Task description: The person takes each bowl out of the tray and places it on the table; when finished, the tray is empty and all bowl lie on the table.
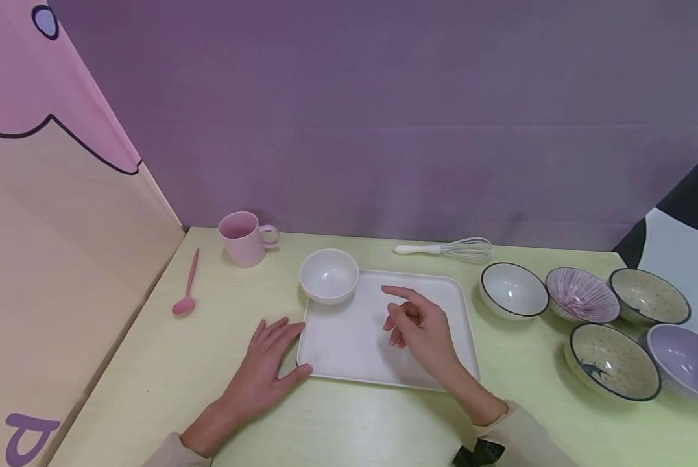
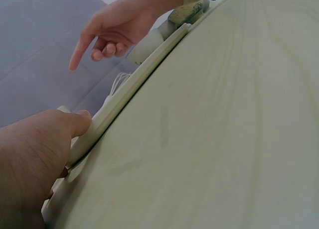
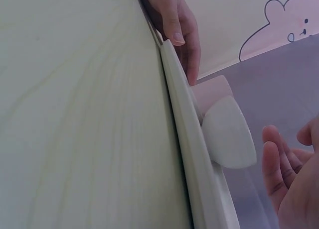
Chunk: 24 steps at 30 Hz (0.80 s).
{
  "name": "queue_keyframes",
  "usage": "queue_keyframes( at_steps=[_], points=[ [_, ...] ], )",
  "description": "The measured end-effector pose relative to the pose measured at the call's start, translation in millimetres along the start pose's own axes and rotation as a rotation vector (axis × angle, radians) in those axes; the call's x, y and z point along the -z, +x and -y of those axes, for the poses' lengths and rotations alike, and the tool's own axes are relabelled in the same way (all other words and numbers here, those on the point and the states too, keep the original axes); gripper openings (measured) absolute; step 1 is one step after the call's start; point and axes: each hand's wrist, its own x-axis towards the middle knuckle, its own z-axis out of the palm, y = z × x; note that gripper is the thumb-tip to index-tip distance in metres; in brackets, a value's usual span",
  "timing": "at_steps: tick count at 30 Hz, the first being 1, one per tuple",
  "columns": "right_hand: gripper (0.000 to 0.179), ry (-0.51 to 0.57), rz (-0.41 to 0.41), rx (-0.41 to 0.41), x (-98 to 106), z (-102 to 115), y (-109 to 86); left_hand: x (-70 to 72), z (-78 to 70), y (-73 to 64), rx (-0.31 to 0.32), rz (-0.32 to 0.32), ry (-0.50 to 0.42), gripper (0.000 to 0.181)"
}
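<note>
A white tray (image 1: 349, 337) lies on the pale green table, with a white bowl (image 1: 328, 275) on its far left corner. My left hand (image 1: 276, 347) rests flat on the table by the tray's left edge, its thumb against the near left corner. The left wrist view shows that thumb (image 2: 79, 120) touching the tray rim (image 2: 139, 82). My right hand (image 1: 404, 318) hovers over the tray's middle and holds nothing; its index finger is stretched toward the bowl and the others are loosely bent. In the right wrist view the bowl (image 3: 227, 134) sits beyond the right hand (image 3: 294, 179).
A pink mug (image 1: 242, 238) and a pink spoon (image 1: 187, 288) sit at the far left, and a whisk (image 1: 448, 249) lies behind the tray. Several patterned bowls (image 1: 512, 290) cluster at the right. A cream and pink panel (image 1: 63, 259) borders the table's left side.
</note>
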Motion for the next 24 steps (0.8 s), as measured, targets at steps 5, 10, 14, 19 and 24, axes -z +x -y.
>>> queue_keyframes(
  at_steps=[5,10,14,19,24],
  points=[
    [0.035,0.011,0.007,-0.066,-13,-1,9.5,0.9,-0.7,-0.7,-0.002,-0.003,-0.002,0.066],
    [0.04,-0.012,0.028,-0.134,-22,1,20.4,1.6,-0.3,-0.5,0.006,0.006,-0.004,0.067],
    [0.043,-0.034,0.02,-0.159,-27,2,31.0,1.7,0.0,-0.1,0.001,0.004,-0.002,0.067],
    [0.049,-0.075,0.028,-0.151,-30,3,43.7,0.6,0.0,0.2,-0.012,-0.007,0.007,0.067],
    [0.06,-0.12,0.075,-0.192,-37,3,52.7,0.8,-0.2,0.2,0.0,0.001,0.003,0.067]
  ],
)
